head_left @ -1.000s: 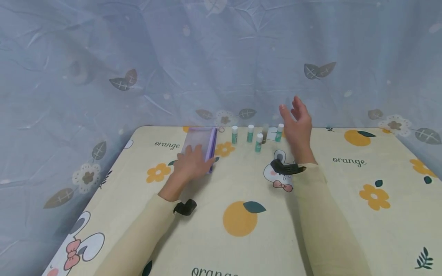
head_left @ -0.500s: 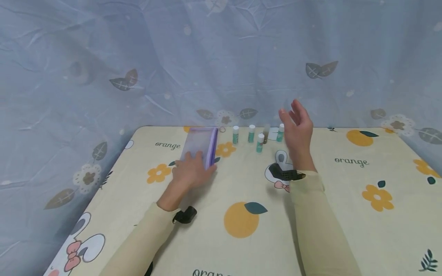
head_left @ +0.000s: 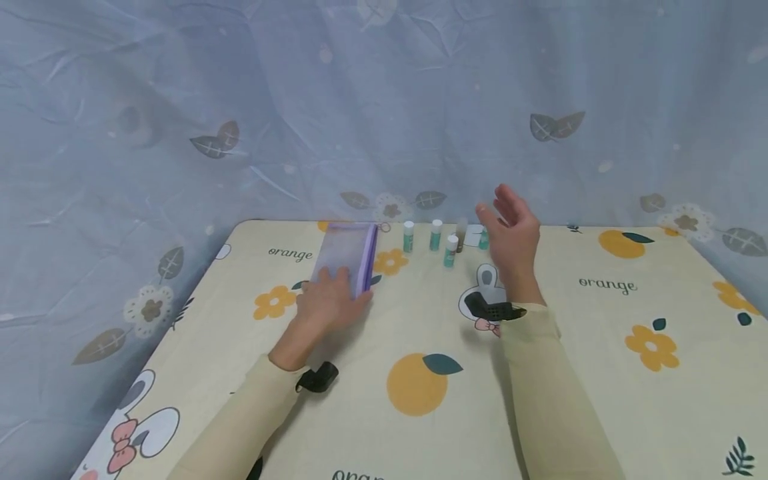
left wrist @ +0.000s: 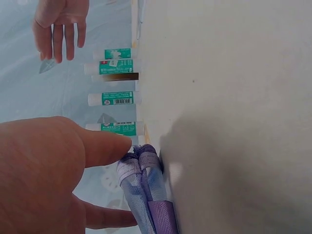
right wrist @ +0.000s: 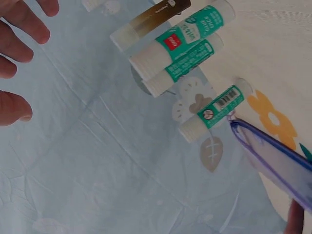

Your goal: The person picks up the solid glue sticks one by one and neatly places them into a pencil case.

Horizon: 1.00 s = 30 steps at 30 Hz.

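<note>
A purple zip pouch (head_left: 347,248) with see-through mesh lies at the back left of the table. My left hand (head_left: 326,303) rests on its near end with fingers extended; in the left wrist view the thumb (left wrist: 105,146) is beside the pouch's folded edge (left wrist: 163,214). My right hand (head_left: 515,243) is held up in the air with fingers loosely spread, holding nothing. Behind it a green glue stick (head_left: 483,240) is partly hidden. Farther left stand more white-capped glue sticks (head_left: 409,237), (right wrist: 222,105) and a brown tube with a clear cap (head_left: 461,235).
An orange-printed cream cloth (head_left: 564,373) covers the table. Close behind the table's back edge hangs a blue floral curtain (head_left: 384,113), which also runs along the left side. A small ring (head_left: 385,227) sits at the pouch's far corner.
My left hand has slid back toward me over the pouch, uncovering more of its mesh. The right hand has come down slightly and now hides more of the rightmost glue stick.
</note>
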Motion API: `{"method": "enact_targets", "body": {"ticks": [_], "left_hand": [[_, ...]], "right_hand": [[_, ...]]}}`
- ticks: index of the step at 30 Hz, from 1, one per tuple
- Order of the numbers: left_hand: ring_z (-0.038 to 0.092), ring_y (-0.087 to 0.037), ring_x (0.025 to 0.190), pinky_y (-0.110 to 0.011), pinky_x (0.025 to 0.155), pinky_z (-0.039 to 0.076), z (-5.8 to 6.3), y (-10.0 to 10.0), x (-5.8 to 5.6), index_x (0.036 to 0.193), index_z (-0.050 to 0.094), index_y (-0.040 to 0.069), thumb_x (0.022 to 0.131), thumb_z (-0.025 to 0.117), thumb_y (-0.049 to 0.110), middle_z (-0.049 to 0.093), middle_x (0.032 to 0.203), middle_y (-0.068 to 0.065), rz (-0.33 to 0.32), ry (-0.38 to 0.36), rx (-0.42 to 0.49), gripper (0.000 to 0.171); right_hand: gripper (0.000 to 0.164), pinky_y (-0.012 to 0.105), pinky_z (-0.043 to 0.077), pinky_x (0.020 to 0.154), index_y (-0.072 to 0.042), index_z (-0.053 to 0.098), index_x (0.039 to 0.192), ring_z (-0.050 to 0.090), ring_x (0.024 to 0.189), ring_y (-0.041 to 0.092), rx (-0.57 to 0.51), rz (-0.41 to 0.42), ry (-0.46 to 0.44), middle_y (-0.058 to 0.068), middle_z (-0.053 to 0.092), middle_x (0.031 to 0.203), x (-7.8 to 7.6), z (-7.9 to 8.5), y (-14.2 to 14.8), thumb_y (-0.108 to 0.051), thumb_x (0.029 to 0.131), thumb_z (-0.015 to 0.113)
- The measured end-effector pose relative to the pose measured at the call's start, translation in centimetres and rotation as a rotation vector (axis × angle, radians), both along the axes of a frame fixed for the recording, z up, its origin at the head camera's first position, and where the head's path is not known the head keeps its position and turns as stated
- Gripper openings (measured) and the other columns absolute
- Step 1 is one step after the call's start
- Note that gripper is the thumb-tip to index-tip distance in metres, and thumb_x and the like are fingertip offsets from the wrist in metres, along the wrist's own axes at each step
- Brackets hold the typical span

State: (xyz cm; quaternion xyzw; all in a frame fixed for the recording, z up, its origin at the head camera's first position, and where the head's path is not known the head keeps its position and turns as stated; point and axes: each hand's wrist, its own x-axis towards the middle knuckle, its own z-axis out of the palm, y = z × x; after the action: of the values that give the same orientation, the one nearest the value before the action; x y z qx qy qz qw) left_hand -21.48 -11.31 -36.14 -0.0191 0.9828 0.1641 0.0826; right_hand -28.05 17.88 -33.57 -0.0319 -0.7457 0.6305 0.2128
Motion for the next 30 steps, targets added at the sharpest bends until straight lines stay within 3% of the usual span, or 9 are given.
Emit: {"method": "enact_targets", "body": {"ticks": [10,20,30], "left_hand": [[0.055,-0.053,0.12,-0.067,0.097,0.052,-0.1,0.1,0.1,0.154,0.043,0.003,0.104,0.054,0.056,0.045,0.148,-0.031,-0.01,0.022,0.0,0.073],[0.053,-0.057,0.128,-0.07,0.101,0.05,-0.3,-0.1,0.2,0.161,0.039,0.006,0.107,0.048,0.052,0.043,0.155,-0.031,-0.012,0.039,0.001,0.072],[0.049,-0.061,0.131,-0.07,0.1,0.05,-0.6,0.3,0.1,0.166,0.032,0.006,0.109,0.041,0.053,0.037,0.16,-0.034,0.006,0.008,-0.004,0.074]], "right_hand": [[0.053,0.037,0.047,0.121,-0.017,0.06,0.151,0.061,0.142,0.018,0.054,0.015,0.039,0.001,0.063,0.154,-0.2,-1.9,-1.1,-0.029,0.101,0.074],[0.049,0.029,0.055,0.11,-0.013,0.067,0.143,0.069,0.131,0.018,-0.001,0.044,0.031,0.003,0.072,0.143,-0.7,-3.7,-1.5,-0.029,0.098,0.078],[0.044,0.022,0.056,0.104,-0.016,0.073,0.138,0.071,0.127,0.014,-0.06,-0.074,0.095,0.002,0.075,0.138,-0.2,-3.4,-0.5,-0.031,0.096,0.08]]}}
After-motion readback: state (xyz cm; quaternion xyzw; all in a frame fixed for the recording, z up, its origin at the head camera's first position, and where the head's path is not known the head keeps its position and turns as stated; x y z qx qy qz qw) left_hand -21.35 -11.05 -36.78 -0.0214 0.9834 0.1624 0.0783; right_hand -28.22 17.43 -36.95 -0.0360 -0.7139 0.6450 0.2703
